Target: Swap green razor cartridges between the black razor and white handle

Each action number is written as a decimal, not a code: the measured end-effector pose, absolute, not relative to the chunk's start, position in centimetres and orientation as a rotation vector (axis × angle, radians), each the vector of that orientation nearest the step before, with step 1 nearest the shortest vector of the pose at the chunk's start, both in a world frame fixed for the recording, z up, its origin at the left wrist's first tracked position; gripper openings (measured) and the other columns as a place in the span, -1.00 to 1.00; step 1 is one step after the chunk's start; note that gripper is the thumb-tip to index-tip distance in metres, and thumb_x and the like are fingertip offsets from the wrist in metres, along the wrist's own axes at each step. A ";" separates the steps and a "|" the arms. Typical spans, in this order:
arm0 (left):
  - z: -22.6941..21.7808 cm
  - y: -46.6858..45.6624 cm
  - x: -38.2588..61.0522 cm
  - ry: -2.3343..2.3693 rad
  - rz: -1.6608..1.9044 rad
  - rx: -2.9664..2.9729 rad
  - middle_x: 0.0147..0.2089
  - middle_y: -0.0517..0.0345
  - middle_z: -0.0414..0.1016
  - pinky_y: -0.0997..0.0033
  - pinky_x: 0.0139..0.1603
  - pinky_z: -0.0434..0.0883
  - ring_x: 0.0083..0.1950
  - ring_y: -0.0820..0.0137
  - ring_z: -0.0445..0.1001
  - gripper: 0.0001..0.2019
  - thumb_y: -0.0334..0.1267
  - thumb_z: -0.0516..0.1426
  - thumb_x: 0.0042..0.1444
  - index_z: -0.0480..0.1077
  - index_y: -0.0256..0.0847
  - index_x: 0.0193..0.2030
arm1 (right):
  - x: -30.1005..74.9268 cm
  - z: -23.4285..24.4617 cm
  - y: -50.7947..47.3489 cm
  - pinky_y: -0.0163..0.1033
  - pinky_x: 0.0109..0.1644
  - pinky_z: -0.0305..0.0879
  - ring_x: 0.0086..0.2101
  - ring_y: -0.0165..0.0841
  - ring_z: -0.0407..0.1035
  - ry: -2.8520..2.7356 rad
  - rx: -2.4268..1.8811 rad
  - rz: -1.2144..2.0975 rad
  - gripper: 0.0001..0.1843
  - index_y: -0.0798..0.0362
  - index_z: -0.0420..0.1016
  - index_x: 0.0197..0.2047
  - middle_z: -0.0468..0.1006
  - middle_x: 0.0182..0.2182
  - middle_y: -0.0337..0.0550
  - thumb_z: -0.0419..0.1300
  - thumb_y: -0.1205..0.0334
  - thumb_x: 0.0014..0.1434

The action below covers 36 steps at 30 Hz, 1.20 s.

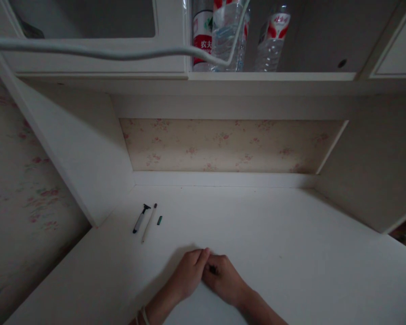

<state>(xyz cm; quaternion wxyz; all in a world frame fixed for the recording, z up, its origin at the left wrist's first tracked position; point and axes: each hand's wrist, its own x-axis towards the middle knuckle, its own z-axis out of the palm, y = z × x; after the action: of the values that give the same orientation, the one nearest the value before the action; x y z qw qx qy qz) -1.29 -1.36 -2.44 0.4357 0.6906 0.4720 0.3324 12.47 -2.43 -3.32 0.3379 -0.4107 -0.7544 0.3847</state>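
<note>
On the white desk (243, 216), my left hand (189, 273) and my right hand (225, 279) rest pressed together near the front middle. Both are closed: the left fingers lie against the right hand, whose fingers curl into a loose fist with a dark gap in it. I see no object in either. Farther off, to the left of the hands, a razor (140, 221) with a grey handle and dark head lies beside a pale toothbrush (149, 225). A small dark-green rectangular piece (159, 220) lies just right of the toothbrush; its kind is unclear.
Overhead runs a cabinet shelf (270, 76) holding several plastic bottles, among them a red-labelled bottle (274, 38). A white cable or bar (122, 55) crosses the top of the view. Side panels (77, 149) and a floral wall strip (219, 146) bound the desk.
</note>
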 end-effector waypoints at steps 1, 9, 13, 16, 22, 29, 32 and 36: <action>-2.5 -1.4 -1.3 1.174 0.827 1.720 -0.39 0.09 0.49 0.41 -0.26 0.27 -0.31 0.34 0.42 -0.51 0.05 -0.15 0.28 0.38 -0.23 -0.43 | 12.5 -3.3 -2.4 -0.41 -0.42 0.10 -0.52 -0.47 0.19 -1.963 -1.072 1.006 -0.78 0.12 0.47 -0.44 0.36 -0.55 -0.32 0.01 0.49 0.01; -2.3 -1.6 -1.3 1.197 0.815 1.750 -0.40 0.08 0.48 0.39 -0.26 0.28 -0.32 0.33 0.42 -0.49 0.06 -0.18 0.28 0.36 -0.24 -0.44 | 12.5 -3.0 -2.5 -0.40 -0.41 0.13 -0.52 -0.45 0.21 -1.971 -1.087 1.010 -0.77 0.13 0.49 -0.43 0.41 -0.54 -0.30 0.02 0.48 0.04; -2.1 -1.5 -1.3 1.193 0.807 1.745 -0.40 0.08 0.48 0.40 -0.26 0.28 -0.32 0.33 0.42 -0.50 0.06 -0.17 0.28 0.36 -0.23 -0.44 | 12.5 -2.9 -2.6 -0.39 -0.40 0.14 -0.51 -0.44 0.23 -1.974 -1.116 0.999 -0.77 0.12 0.50 -0.42 0.42 -0.54 -0.28 0.02 0.46 0.05; -2.0 -1.5 -1.3 1.191 0.804 1.745 -0.40 0.08 0.48 0.40 -0.25 0.28 -0.31 0.33 0.42 -0.50 0.05 -0.17 0.28 0.36 -0.23 -0.44 | 12.5 -3.0 -2.6 -0.40 -0.44 0.09 -0.54 -0.46 0.18 -1.971 -1.096 1.005 -0.78 0.12 0.47 -0.46 0.35 -0.58 -0.31 0.01 0.47 0.03; -2.0 -1.5 -1.3 1.202 0.798 1.756 -0.39 0.07 0.49 0.39 -0.24 0.28 -0.31 0.33 0.41 -0.50 0.05 -0.17 0.29 0.37 -0.24 -0.43 | 12.4 -3.2 -2.5 -0.40 -0.42 0.10 -0.50 -0.46 0.19 -1.956 -1.060 1.022 -0.78 0.12 0.47 -0.43 0.34 -0.55 -0.31 0.01 0.49 0.02; -2.1 -1.6 -1.3 1.197 0.804 1.752 -0.39 0.07 0.49 0.39 -0.26 0.28 -0.31 0.33 0.42 -0.49 0.06 -0.18 0.28 0.37 -0.24 -0.44 | 12.5 -3.1 -2.6 -0.41 -0.41 0.12 -0.52 -0.47 0.17 -1.970 -1.064 1.029 -0.77 0.13 0.48 -0.42 0.36 -0.55 -0.31 0.01 0.49 0.03; -2.0 -1.6 -1.3 1.195 0.800 1.756 -0.38 0.07 0.50 0.39 -0.25 0.28 -0.31 0.33 0.42 -0.49 0.06 -0.18 0.28 0.37 -0.23 -0.43 | 12.5 -3.2 -2.6 -0.40 -0.42 0.12 -0.53 -0.47 0.16 -1.976 -1.088 1.014 -0.78 0.13 0.47 -0.45 0.35 -0.56 -0.31 0.01 0.48 0.03; -1.9 -1.7 -1.3 1.204 0.801 1.749 -0.39 0.07 0.50 0.39 -0.24 0.29 -0.32 0.33 0.42 -0.49 0.06 -0.18 0.28 0.37 -0.22 -0.43 | 12.5 -3.2 -2.6 -0.41 -0.43 0.10 -0.53 -0.47 0.16 -1.969 -1.086 1.015 -0.80 0.12 0.45 -0.46 0.33 -0.57 -0.33 0.02 0.48 0.01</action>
<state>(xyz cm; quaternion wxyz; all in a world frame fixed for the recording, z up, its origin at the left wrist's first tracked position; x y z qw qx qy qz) -1.31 -1.66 -1.89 0.4221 0.6986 0.4810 0.3200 12.51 -2.57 -3.21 0.3309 -0.4152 -0.7531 0.3884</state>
